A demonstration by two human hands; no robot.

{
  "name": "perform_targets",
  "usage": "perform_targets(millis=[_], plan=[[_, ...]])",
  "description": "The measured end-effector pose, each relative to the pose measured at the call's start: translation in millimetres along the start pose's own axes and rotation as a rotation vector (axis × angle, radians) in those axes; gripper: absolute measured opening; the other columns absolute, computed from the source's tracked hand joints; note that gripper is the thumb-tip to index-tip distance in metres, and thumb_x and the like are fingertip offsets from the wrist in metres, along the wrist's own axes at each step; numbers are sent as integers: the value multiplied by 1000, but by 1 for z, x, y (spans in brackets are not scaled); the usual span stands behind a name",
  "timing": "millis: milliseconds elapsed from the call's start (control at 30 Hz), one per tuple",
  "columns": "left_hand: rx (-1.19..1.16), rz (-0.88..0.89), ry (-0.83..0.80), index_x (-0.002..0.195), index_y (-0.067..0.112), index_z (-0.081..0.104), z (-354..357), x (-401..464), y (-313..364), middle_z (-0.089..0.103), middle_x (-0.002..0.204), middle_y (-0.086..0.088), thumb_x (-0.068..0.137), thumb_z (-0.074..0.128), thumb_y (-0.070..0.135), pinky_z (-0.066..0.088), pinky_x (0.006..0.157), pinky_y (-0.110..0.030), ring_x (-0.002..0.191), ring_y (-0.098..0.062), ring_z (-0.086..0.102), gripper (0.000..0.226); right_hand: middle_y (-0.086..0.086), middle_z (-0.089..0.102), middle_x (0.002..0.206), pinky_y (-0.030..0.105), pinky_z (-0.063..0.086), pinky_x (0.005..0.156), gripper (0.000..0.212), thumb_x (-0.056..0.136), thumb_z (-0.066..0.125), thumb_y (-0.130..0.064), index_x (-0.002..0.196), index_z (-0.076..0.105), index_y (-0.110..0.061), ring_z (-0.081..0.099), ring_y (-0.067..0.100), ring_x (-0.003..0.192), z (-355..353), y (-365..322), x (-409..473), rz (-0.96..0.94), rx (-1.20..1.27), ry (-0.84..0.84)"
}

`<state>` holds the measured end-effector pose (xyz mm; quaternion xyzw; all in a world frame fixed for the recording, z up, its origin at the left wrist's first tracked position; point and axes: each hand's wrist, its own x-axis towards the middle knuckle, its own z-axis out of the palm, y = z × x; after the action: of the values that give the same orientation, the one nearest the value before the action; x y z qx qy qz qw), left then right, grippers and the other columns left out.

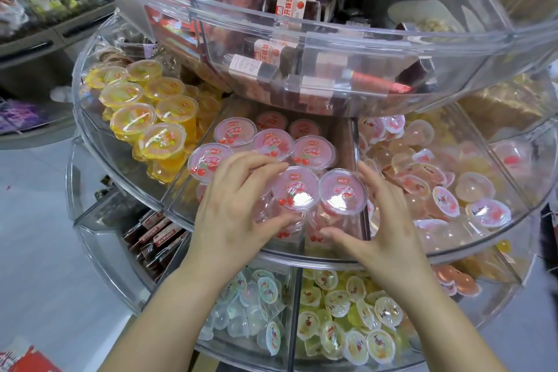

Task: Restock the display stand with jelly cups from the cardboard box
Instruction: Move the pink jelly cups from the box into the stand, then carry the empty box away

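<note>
Nearest the camera, at the bottom of the frame, two bare forearms are seen reaching up into the middle tier of a clear round display stand (pixel 271 257). Below them, the lowest tier is filled with small loose jelly cups: pale ones (pixel 256 305) at lower centre and yellow ones (pixel 341 320) to their right.

At frame centre, a pink jelly cup (pixel 294 190) is cupped by the left hand (pixel 238 205), with the fingers curled over its top edge and the thumb tucked under its side. A second pink cup (pixel 342 192) sits touching it on the right, and this one is flanked by the right hand (pixel 377 220), fingers straight along its far side, thumb low near its base; whether it's really being squeezed or just steadied can't be told. Both cups are at the front of the pink compartment, with more pink cups (pixel 262 145) lined up behind.

Handling-wise, the cups look light-ish, but the thin plastic walls are likely to flex and the glossy film lids look easily dented or punctured. They're probably best held by the rim or the sidewalls, not pressed on the lid.

Further back, at left, big yellow cups (pixel 145 118) are stacked, and dark snack bars (pixel 280 54) fill the top tier. No cardboard box is in view.
</note>
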<state>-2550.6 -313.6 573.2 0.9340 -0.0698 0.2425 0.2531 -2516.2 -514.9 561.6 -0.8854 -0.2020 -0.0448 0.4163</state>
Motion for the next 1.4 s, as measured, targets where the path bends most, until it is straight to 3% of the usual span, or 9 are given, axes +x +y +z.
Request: perform_targets(millis=[167, 300, 500, 667, 833, 967, 1100, 1300, 1400], plan=[[-299, -162, 165, 111, 21, 61, -25, -11, 0, 58, 111, 9, 79, 64, 37, 36, 97, -16, 110, -8, 52, 36, -7, 43, 128, 25, 26, 108, 71, 71, 67, -56, 129, 45, -20, 38, 15, 121, -2, -22, -3, -218, -176, 139], [-442, -391, 391, 99, 38, 62, -57, -42, -21, 64, 100, 14, 82, 59, 33, 46, 86, -14, 99, -2, 60, 18, 1, 52, 118, 25, 31, 103, 36, 81, 64, -32, 111, 62, -12, 47, 17, 112, 17, -69, -8, -459, -115, 186], [-394, -774, 627, 86, 47, 65, -82, -166, -69, 69, 90, 22, 82, 60, 30, 47, 80, -9, 86, 2, 63, 18, -13, 63, 94, 10, 41, 77, 19, 83, 61, -25, 101, 65, -23, 58, 1, 88, 126, -137, -43, -344, 421, -570], [-350, -1179, 820, 80, 46, 66, -44, -325, -119, 70, 82, 22, 85, 62, 16, 46, 73, -7, 79, 3, 63, 31, -3, 62, 86, 10, 41, 71, 21, 84, 64, -16, 104, 64, -21, 53, 3, 71, 286, -108, -109, -46, 302, -1096], [-324, -1612, 795, 77, 38, 64, 38, -484, -174, 69, 86, 7, 89, 58, 7, 45, 78, -19, 83, -9, 63, 34, -2, 59, 94, 24, 45, 79, 30, 87, 62, -25, 116, 57, -18, 56, 14, 85, 438, -1, -176, 120, -84, -1339], [-313, -1815, 617, 95, 17, 64, 125, -581, -223, 66, 91, -2, 89, 56, 6, 50, 87, -34, 90, -22, 64, 15, 10, 55, 119, 29, 43, 92, 49, 85, 64, -21, 130, 47, -12, 55, 24, 108, 533, 94, -203, 79, -372, -1322], [-341, -1876, 393, 126, 9, 49, 213, -636, -267, 53, 124, -9, 86, 61, 13, 42, 100, -34, 114, -23, 53, 42, 21, 39, 138, 43, 31, 108, 64, 84, 64, -19, 140, 34, -8, 34, 37, 129, 603, 170, -204, -42, -618, -1103], [-471, -1826, 420, 147, 20, 15, 286, -660, -309, 36, 144, -9, 80, 58, 0, 38, 106, -43, 129, -25, 41, 82, 18, 46, 139, 43, 39, 104, 63, 87, 59, -17, 143, 30, -11, 46, 36, 125, 665, 232, -197, 47, -592, -1029], [-459, -1852, 481, 147, 33, 14, 286, -661, -314, 40, 145, 3, 79, 42, -8, 39, 103, -32, 126, -20, 46, 85, 22, 57, 124, 41, 43, 93, 46, 88, 53, -9, 133, 44, -13, 54, 40, 113, 670, 231, -198, 24, -633, -972]])
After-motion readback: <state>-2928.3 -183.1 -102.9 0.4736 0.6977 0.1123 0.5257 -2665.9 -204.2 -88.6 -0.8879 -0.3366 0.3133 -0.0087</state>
